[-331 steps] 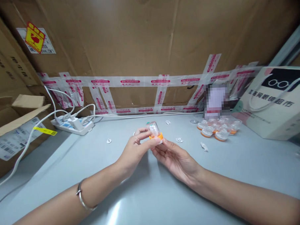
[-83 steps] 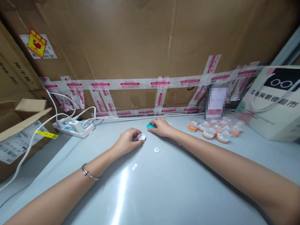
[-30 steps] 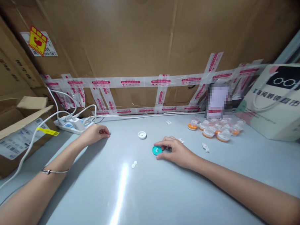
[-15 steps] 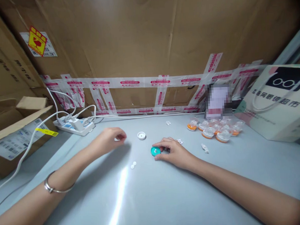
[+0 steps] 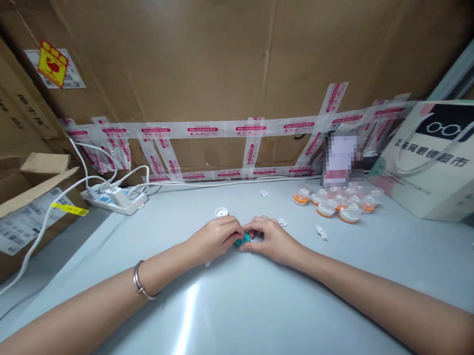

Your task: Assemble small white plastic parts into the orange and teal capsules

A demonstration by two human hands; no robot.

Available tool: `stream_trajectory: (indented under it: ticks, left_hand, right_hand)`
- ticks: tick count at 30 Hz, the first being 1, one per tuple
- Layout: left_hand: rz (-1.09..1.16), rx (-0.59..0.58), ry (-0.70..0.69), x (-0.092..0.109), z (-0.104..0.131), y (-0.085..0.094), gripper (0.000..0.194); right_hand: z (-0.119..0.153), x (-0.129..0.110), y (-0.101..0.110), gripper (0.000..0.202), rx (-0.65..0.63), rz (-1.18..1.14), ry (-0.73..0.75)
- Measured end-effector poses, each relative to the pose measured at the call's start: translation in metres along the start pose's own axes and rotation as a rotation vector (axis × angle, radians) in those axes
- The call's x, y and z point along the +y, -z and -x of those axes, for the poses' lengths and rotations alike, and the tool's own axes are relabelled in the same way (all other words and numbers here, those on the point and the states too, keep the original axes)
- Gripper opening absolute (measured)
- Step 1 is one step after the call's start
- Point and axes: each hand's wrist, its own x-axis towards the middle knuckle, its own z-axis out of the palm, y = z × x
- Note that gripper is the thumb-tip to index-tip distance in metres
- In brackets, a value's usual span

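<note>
A small round teal dish-like part [image 5: 243, 239] stands at the table's middle, gripped at its right edge between the thumb and fingers of my right hand [image 5: 271, 239]. My left hand [image 5: 220, 238] reaches over the part from the left, fingers pinched together at its top. Whatever those fingertips may hold is hidden. Just behind my left hand sits a white round cap [image 5: 222, 212], partly covered by it. Below the left wrist, a bit of a small white disc [image 5: 207, 264] peeks out.
Several clear domed pieces with orange bases [image 5: 349, 213] cluster at the right, near a paper bag [image 5: 426, 185]. Small white pieces [image 5: 321, 232] lie behind my right hand. A power strip [image 5: 124, 203] with cables and an open carton [image 5: 30, 223] are at the left.
My left hand has moved right and down from above the table to the teal part, now covering some of the white discs and cap. My right hand keeps its hold.
</note>
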Motion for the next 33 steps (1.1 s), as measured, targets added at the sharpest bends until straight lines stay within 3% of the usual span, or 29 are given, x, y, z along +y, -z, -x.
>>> stream_trajectory:
  ticks: [7, 16, 25, 28, 31, 33]
  left_hand:
    - [-0.045, 0.021, -0.078, -0.003, 0.003, -0.004, 0.018]
    - [-0.014, 0.029, -0.132, -0.007, 0.008, 0.005, 0.024]
    - [0.006, 0.051, -0.066, -0.005, 0.024, 0.014, 0.021]
    - [-0.005, 0.059, -0.057, -0.003, 0.027, 0.013, 0.022]
    - [-0.015, 0.015, -0.056, -0.001, 0.028, 0.014, 0.027]
    - [-0.042, -0.043, -0.057, 0.000, 0.029, 0.014, 0.030]
  right_hand:
    - [0.000, -0.001, 0.001, 0.030, -0.008, -0.013, 0.004]
    - [0.001, 0.002, 0.000, 0.032, 0.001, -0.012, 0.024]
    - [0.001, 0.003, 0.000, 0.048, 0.031, -0.066, 0.018]
    - [0.006, 0.002, 0.007, 0.039, 0.087, -0.127, 0.040]
    - [0.012, 0.003, 0.011, 0.019, 0.134, -0.115, 0.179]
    - [0.014, 0.005, 0.010, 0.015, 0.116, -0.099, 0.277]
